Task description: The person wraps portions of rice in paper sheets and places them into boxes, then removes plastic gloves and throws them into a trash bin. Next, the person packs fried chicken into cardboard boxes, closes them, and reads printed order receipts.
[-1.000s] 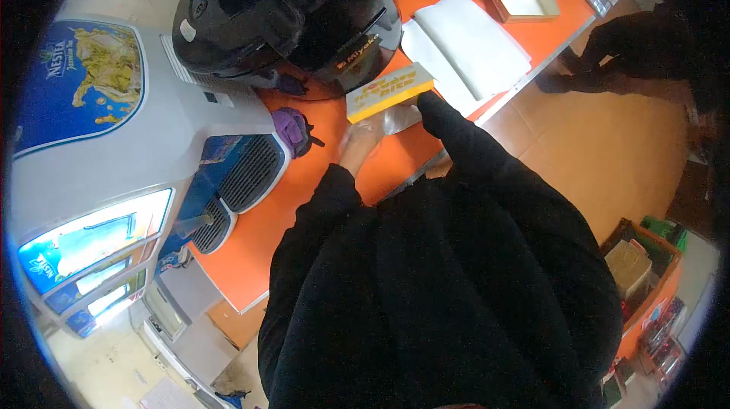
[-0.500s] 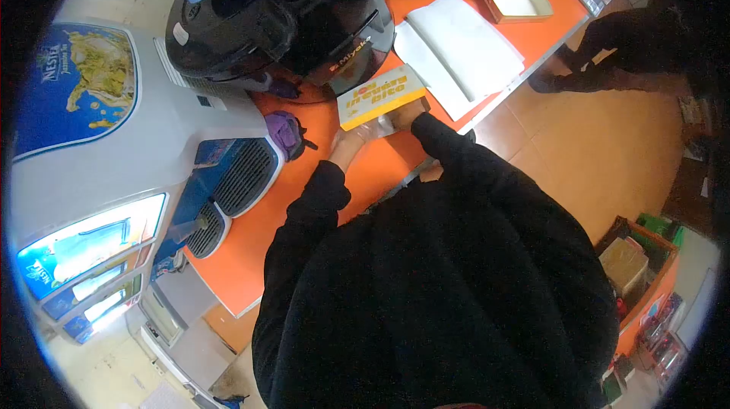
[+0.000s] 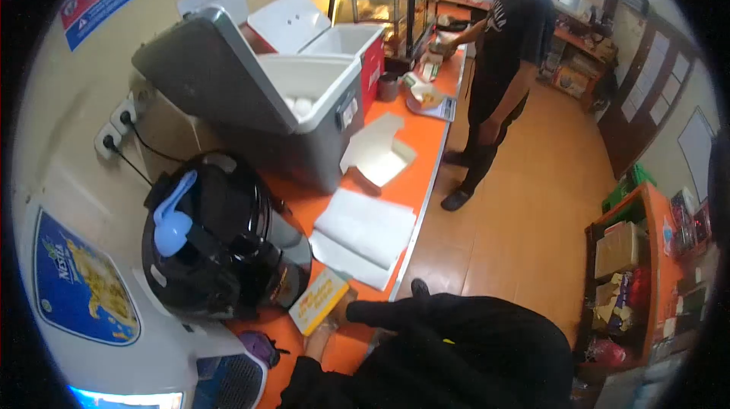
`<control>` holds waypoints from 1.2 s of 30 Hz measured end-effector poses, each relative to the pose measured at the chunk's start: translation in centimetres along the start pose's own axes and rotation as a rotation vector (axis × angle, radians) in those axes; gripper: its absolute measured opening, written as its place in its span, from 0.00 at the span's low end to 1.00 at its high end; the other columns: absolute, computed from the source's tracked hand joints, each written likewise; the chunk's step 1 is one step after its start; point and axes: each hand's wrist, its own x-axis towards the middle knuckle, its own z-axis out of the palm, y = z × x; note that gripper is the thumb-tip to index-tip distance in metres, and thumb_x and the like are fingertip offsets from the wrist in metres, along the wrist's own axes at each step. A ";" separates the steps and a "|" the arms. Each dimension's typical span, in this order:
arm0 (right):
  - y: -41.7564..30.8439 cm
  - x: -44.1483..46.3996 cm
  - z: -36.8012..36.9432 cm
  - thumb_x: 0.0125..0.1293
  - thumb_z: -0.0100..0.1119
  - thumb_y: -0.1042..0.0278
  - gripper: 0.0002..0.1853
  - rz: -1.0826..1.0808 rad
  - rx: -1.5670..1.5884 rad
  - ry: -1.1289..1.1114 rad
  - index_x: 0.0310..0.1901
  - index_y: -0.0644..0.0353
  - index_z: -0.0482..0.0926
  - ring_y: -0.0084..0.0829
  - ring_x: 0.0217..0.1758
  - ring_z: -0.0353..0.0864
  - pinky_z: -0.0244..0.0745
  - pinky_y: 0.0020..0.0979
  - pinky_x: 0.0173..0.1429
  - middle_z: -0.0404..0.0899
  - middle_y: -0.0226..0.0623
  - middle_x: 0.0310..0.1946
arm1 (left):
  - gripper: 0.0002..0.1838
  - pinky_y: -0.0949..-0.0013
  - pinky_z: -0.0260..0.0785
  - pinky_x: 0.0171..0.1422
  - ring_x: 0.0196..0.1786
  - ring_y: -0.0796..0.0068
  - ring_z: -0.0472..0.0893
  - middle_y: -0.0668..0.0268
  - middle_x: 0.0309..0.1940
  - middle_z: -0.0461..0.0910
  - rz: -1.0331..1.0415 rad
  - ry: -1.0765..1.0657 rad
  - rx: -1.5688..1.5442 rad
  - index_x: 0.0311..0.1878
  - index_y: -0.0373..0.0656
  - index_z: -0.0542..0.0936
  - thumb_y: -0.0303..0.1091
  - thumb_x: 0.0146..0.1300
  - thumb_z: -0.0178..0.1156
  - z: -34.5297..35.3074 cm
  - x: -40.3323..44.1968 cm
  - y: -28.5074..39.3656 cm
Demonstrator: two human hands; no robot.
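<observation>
Holding a yellow-and-white box [image 3: 319,302] between left grip [image 3: 317,340] and right grip [image 3: 348,305]

Carried over the near part of the orange table [image 3: 353,342]; impossible to tell whether touching it underneath. Held at the lower edge by the left grip, in what looks like thin clear plastic, and at the right side by the right grip, mostly covered by the box. Closed on the box in both cases, though partly out of sight. Tilted, with a lettered white face turned up and a yellow side showing along the lower right.

Neighboured on the left by a large black cooker [image 3: 220,268], topped with a pale blue scoop [image 3: 173,233]. Bordered at the lower left by a purple bundle [image 3: 261,349], just beside a white drink dispenser [image 3: 163,359]. Followed further along the table by white paper [image 3: 365,230], lying almost flat just beyond the box, then by an open carton [image 3: 389,160], pale inside. Backed by a grey cooler [image 3: 281,152], with lid raised and with rounded white things [image 3: 302,107] inside, and by a red cooler [image 3: 372,71] just behind.

Ended, well away, by a lit glass cabinet [image 3: 372,7]. Attended near there by a co-worker [image 3: 508,40] in dark clothes, reaching with one arm towards the table. Faced across the tiled floor [image 3: 494,234] by an orange shelf unit [image 3: 658,215].
</observation>
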 end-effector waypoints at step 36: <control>0.4 0.6 -0.2 0.50 0.46 0.70 0.13 0.023 0.008 -0.141 0.38 0.64 0.72 0.38 0.43 0.72 0.68 0.34 0.45 0.73 0.44 0.37 | 0.16 0.66 0.66 0.32 0.29 0.70 0.73 0.62 0.31 0.74 -0.079 -0.096 -0.152 0.40 0.42 0.74 0.42 0.54 0.50 -0.6 0.9 -0.8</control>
